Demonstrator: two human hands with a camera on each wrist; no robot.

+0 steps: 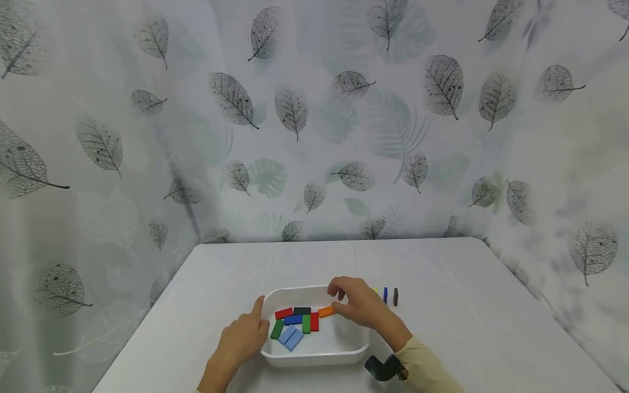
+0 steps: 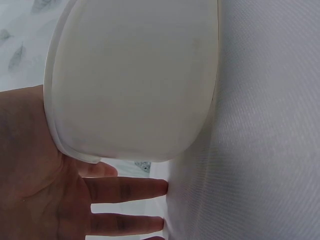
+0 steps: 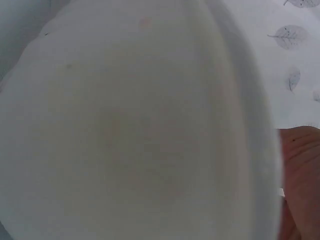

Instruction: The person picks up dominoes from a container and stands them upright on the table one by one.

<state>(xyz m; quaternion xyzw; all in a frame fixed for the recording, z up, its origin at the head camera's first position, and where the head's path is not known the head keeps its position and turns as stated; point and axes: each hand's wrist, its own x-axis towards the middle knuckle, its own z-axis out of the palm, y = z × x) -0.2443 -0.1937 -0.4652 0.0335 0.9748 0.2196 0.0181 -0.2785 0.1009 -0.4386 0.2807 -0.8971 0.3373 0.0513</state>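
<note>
A white tray (image 1: 314,359) holds flat coloured blocks, among them a red block (image 1: 283,314), a dark green block (image 1: 302,311), a blue block (image 1: 293,320) and a light blue block (image 1: 294,340). My left hand (image 1: 242,337) rests against the tray's left side. In the left wrist view, its straight, spread fingers (image 2: 127,190) reach down to the table beside the tray wall (image 2: 132,85). My right hand (image 1: 363,305) bends over the tray's right rim. Its thumb tip meets the right end of an orange block (image 1: 326,311), with a gap between thumb and index finger.
Right of the tray, a blue block (image 1: 385,295) and a dark grey block (image 1: 395,297) stand on the white table (image 1: 442,338). A sliver of a yellow block (image 1: 375,290) shows behind my right hand. A dark wrist camera (image 1: 385,368) hangs beside the tray's near right corner.
</note>
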